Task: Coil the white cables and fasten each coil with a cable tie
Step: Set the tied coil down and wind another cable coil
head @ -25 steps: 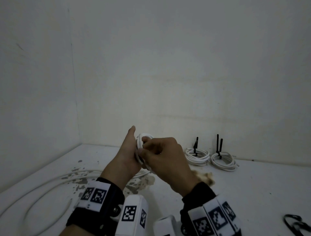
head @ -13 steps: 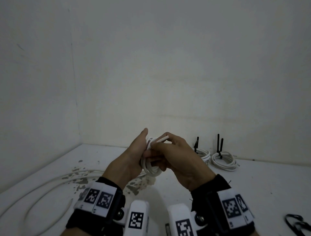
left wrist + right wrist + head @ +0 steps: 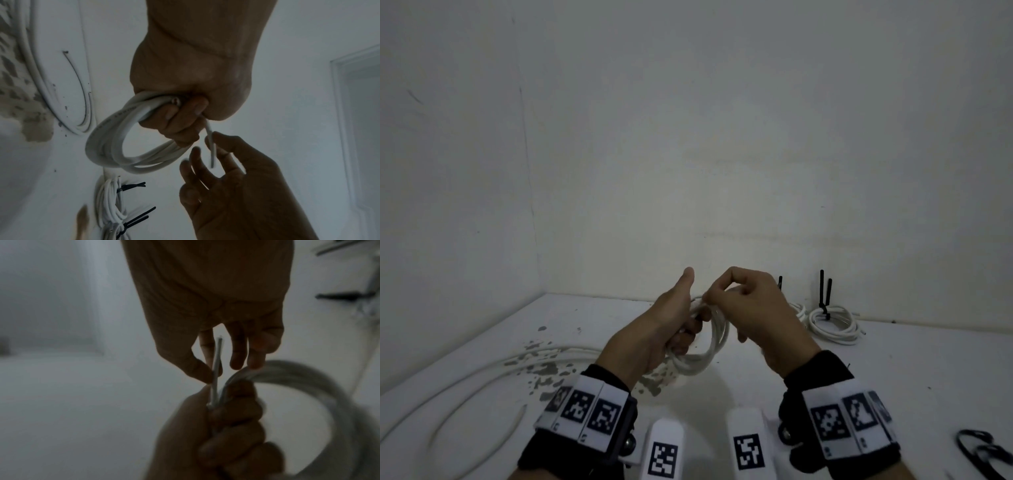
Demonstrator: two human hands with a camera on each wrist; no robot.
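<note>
Coiling step, near done. Left hand (image 3: 654,329) grips the coil (image 3: 709,346) at frame centre, above the table (image 3: 893,377). Right hand (image 3: 753,308) pinches the loose end (image 3: 210,142). Next, I'd say: tuck the end in, fetch a tie; none on this coil yet.

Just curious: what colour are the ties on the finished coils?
Black ties, clearest in the head view.
</note>
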